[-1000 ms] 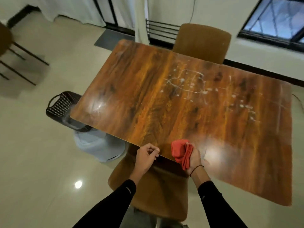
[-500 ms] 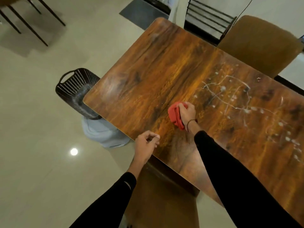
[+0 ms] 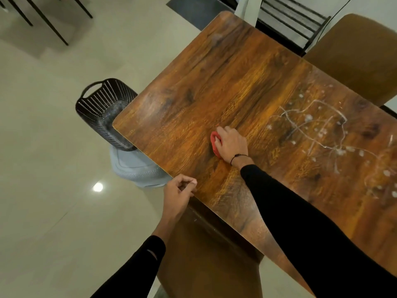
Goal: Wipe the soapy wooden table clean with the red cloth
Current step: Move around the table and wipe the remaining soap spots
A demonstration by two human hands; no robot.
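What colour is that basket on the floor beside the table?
The basket is black, with rows of small holes; the head view shows it best.

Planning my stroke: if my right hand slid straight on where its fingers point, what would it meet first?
Likely nothing: the right hand and red cloth face only bare wood up to the table edge; the soap streaks lie aside.
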